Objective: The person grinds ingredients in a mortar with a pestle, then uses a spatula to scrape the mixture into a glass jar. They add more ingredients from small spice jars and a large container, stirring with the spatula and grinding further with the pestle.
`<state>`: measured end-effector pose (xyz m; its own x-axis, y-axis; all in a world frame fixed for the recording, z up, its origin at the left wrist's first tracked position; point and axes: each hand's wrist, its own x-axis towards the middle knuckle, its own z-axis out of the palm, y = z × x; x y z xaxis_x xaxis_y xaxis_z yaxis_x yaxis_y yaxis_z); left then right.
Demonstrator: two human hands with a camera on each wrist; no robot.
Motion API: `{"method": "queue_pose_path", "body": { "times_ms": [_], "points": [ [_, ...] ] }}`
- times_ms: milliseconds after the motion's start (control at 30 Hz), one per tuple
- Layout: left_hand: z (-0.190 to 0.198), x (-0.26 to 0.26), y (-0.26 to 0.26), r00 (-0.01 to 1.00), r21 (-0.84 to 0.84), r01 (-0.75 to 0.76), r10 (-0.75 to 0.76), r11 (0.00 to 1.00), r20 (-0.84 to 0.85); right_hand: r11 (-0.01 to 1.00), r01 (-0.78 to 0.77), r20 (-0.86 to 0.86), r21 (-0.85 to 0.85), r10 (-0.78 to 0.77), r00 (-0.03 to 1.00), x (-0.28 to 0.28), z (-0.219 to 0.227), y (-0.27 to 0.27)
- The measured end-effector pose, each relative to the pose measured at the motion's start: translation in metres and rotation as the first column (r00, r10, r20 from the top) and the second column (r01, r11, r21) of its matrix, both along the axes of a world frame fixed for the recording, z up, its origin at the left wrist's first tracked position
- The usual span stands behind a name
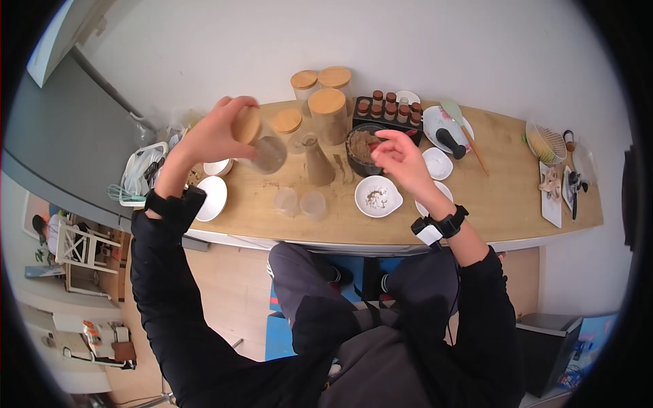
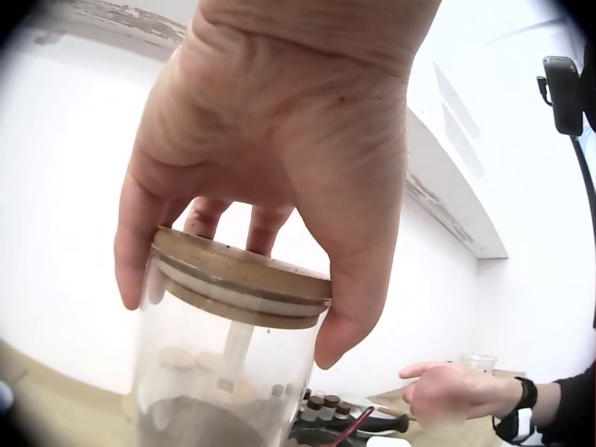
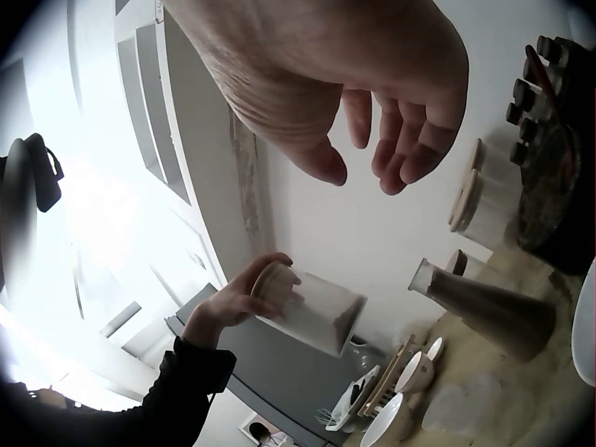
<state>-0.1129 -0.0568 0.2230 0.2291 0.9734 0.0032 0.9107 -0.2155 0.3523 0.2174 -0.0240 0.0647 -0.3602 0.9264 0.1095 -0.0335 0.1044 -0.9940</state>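
My left hand (image 1: 219, 129) grips the wooden lid (image 2: 242, 277) of a clear glass jar (image 1: 271, 155), its fingers spread around the lid's rim. Greyish-brown powder (image 2: 200, 425) lies in the bottom of that jar, which is held up above the table and tilted in the head view. My right hand (image 1: 403, 160) hovers with loosely bent fingers and nothing in them, over the near right side of a dark bowl (image 1: 351, 162) of brown powder. Between the hands stands a glass flask (image 1: 318, 163) filled with brownish material.
Lidded jars (image 1: 328, 119) and a black rack of small bottles (image 1: 360, 124) stand at the back. Two clear cups (image 1: 313, 205) and a white bowl (image 1: 378, 197) are near the front edge. White bowls (image 1: 212, 199) sit left; a plate, spatula and wire basket (image 1: 546, 141) are right.
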Motion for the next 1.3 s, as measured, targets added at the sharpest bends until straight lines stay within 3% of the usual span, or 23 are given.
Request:
{"method": "queue_pose_path", "body": {
  "times_ms": [100,200,300,367,500,600,733,933,1033,1133,1167,1233,1300],
  "points": [
    [-0.010,0.042,0.013,0.973,0.057,0.227,-0.228,0.972,0.022,0.964,-0.095,0.218,0.247,0.040,0.975,-0.021,0.016,-0.014],
    [-0.024,0.095,0.021,0.938,-0.002,0.344,-0.344,0.939,0.044,0.910,-0.124,0.334,0.395,-0.016,0.943,-0.031,0.016,-0.017],
    [-0.041,0.130,0.033,0.877,-0.018,0.474,-0.470,0.881,0.095,0.939,-0.031,0.193,0.343,-0.038,0.980,-0.027,0.004,-0.012],
    [-0.050,0.142,0.038,0.843,-0.001,0.524,-0.518,0.852,0.145,0.939,0.009,0.196,0.342,-0.081,0.977,-0.014,-0.002,-0.010],
    [-0.076,0.155,0.044,0.786,0.061,0.545,-0.534,0.836,0.311,0.955,0.038,0.149,0.296,-0.085,0.985,0.007,-0.016,-0.011],
    [-0.094,0.171,0.043,0.734,0.208,0.494,-0.533,0.844,0.421,0.963,0.054,0.022,0.264,-0.062,0.998,0.009,-0.021,-0.016],
    [-0.103,0.190,0.044,0.728,0.263,0.430,-0.504,0.863,0.464,0.941,0.128,-0.059,0.315,-0.115,0.992,0.009,-0.033,-0.017],
    [-0.117,0.204,0.048,0.800,0.324,0.272,-0.400,0.906,0.447,0.881,0.300,0.071,0.365,-0.347,0.935,0.010,-0.028,-0.028],
    [-0.112,0.207,0.045,0.826,0.198,0.138,-0.223,0.971,0.518,0.807,0.360,0.193,0.468,-0.491,0.850,0.007,-0.029,-0.028],
    [-0.095,0.203,0.042,0.615,-0.108,0.084,0.034,0.991,0.787,0.792,0.402,0.248,0.460,-0.549,0.798,0.006,-0.033,-0.028],
    [-0.108,0.196,0.059,0.546,-0.041,0.115,-0.029,0.993,0.837,0.789,0.414,0.224,0.453,-0.551,0.804,0.006,-0.035,-0.028],
    [-0.103,0.188,0.064,0.437,-0.215,0.063,0.167,0.975,0.884,0.784,0.439,0.174,0.439,-0.554,0.814,0.007,-0.040,-0.025],
    [-0.095,0.175,0.060,0.239,-0.420,0.103,0.388,0.902,0.890,0.792,0.437,0.167,0.427,-0.544,0.822,0.009,-0.044,-0.020]
  ]
}}
